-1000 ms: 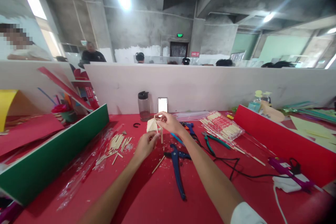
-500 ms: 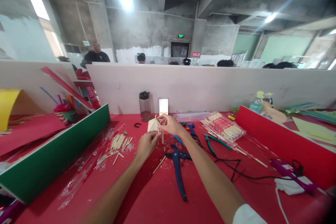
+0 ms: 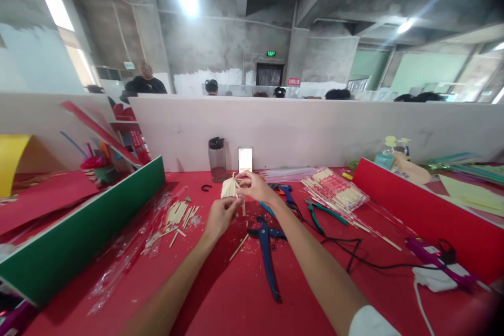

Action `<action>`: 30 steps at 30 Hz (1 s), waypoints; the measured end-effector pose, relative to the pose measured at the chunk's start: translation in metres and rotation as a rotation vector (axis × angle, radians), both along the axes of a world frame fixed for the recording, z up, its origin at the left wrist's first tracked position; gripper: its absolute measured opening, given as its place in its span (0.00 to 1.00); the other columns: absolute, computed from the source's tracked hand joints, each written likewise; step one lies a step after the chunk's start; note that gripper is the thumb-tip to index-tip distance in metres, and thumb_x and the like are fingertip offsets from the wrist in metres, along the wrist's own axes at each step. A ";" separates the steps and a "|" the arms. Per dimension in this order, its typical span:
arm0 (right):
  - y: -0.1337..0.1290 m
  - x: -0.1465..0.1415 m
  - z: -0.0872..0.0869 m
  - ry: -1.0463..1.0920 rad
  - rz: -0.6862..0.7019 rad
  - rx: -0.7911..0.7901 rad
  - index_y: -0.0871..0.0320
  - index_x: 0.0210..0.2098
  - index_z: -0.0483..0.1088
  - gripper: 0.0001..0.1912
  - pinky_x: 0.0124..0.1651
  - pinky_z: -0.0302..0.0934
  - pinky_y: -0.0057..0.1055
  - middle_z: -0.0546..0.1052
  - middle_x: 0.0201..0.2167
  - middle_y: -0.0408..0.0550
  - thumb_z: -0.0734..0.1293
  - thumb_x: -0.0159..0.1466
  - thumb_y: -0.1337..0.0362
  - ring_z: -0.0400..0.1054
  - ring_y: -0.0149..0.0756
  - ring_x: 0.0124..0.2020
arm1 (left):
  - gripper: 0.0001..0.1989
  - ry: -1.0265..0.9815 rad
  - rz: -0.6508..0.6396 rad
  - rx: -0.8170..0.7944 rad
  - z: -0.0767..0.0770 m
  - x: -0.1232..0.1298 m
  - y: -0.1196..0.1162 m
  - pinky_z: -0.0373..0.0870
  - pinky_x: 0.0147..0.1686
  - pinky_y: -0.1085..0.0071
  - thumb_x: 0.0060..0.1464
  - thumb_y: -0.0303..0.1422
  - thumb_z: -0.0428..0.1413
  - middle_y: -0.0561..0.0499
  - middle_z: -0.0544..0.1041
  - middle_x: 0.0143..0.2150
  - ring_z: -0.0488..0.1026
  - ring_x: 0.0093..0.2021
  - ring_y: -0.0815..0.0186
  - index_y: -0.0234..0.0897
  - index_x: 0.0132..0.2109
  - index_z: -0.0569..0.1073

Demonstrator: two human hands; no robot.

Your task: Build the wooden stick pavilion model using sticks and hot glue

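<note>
A small model of pale wooden sticks (image 3: 229,188), with a slanted, ribbed top, stands at the middle of the red table. My left hand (image 3: 221,215) is at its front, fingers pinched together close to the model's lower edge. From the right, my right hand (image 3: 252,187) reaches to the model's side with thumb and fingers closed on its sticks. One thin stick (image 3: 243,206) points downward below the right hand. The fingers partly cover the model, and what the left fingertips pinch is too small to make out.
Blue cutters (image 3: 268,260) lie in front of the hands, a loose stick beside them. Cut sticks (image 3: 179,213) are heaped left. A bottle (image 3: 217,159) and a lit phone (image 3: 245,159) stand behind. Green-handled pliers (image 3: 326,212), packed sticks (image 3: 334,189) and black cable lie right.
</note>
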State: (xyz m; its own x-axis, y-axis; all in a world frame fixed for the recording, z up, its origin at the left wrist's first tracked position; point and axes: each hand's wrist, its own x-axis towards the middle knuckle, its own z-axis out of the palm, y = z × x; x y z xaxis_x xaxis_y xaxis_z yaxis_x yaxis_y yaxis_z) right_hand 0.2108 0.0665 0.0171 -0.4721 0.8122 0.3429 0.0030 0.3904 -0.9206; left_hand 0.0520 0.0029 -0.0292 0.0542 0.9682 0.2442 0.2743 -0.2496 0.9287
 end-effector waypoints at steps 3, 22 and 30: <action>0.000 0.000 -0.002 0.027 0.020 -0.021 0.57 0.45 0.67 0.23 0.40 0.64 0.32 0.76 0.33 0.43 0.74 0.51 0.63 0.71 0.35 0.35 | 0.25 0.024 0.015 0.013 0.000 0.000 0.000 0.55 0.21 0.75 0.53 0.54 0.55 0.56 0.68 0.17 0.62 0.17 0.71 0.35 0.25 0.71; 0.005 0.000 -0.007 0.027 0.025 0.002 0.57 0.45 0.67 0.24 0.42 0.63 0.31 0.76 0.35 0.43 0.75 0.52 0.59 0.69 0.33 0.35 | 0.28 -0.057 0.012 -0.067 -0.003 0.000 0.003 0.55 0.20 0.75 0.49 0.58 0.57 0.55 0.70 0.17 0.62 0.17 0.71 0.33 0.30 0.75; 0.004 0.000 -0.007 0.035 0.023 0.000 0.57 0.46 0.67 0.24 0.42 0.62 0.31 0.76 0.35 0.43 0.75 0.52 0.59 0.69 0.32 0.35 | 0.28 -0.128 0.042 -0.063 -0.007 0.003 0.002 0.54 0.19 0.75 0.50 0.57 0.56 0.55 0.68 0.18 0.60 0.16 0.72 0.32 0.32 0.76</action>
